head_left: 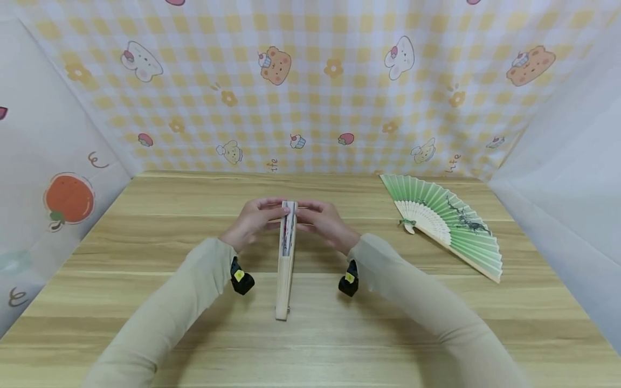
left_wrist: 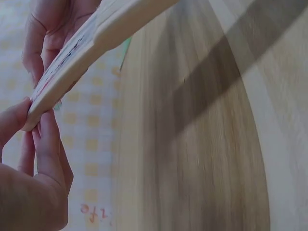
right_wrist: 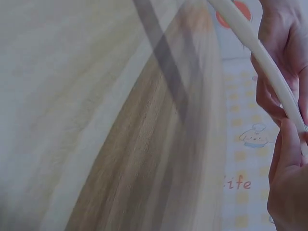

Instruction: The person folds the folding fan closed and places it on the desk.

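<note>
A folded hand fan [head_left: 284, 280] with pale wooden ribs stands out over the middle of the table, its narrow pivot end toward me. Both hands pinch its far end. My left hand [head_left: 252, 222] holds the left side, thumb on the near face and fingers behind; the left wrist view shows the thumb and fingertips meeting on the fan's outer rib [left_wrist: 91, 55]. On the opposite side, my right hand [head_left: 327, 223] grips the fan between thumb and fingers, also seen in the right wrist view along the pale rib [right_wrist: 276, 77]. Dark and reddish print shows on the folded leaf.
A spread green fan [head_left: 466, 221] with a dark branch print and a small tassel lies on the right side of the wooden table [head_left: 145, 226]. A yellow checked cloth [head_left: 315, 102] hangs behind the table, with white cloth at both sides.
</note>
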The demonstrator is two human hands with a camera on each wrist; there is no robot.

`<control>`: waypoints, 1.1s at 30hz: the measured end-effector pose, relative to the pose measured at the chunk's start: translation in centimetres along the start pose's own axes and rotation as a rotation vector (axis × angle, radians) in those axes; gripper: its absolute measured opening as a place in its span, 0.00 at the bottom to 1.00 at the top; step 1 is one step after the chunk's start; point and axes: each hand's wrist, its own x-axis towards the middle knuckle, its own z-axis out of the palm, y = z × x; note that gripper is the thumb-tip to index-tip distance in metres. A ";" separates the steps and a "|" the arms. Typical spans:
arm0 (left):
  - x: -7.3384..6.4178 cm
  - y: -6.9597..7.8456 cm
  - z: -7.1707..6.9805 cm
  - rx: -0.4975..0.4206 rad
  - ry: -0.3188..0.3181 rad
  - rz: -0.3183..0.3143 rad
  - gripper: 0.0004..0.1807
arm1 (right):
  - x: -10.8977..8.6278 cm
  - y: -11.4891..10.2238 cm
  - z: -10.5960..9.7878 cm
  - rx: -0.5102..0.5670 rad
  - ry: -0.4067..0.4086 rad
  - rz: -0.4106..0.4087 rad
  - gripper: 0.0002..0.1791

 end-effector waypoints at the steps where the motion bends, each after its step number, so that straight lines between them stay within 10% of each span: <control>1: 0.2 0.0 -0.2 0.002 0.004 -0.008 0.24 | 0.3 0.1 0.1 -0.001 0.002 0.006 0.18; 33: 4.0 -2.2 -1.7 0.007 0.069 -0.093 0.24 | 5.5 1.9 0.3 -0.184 0.099 0.085 0.17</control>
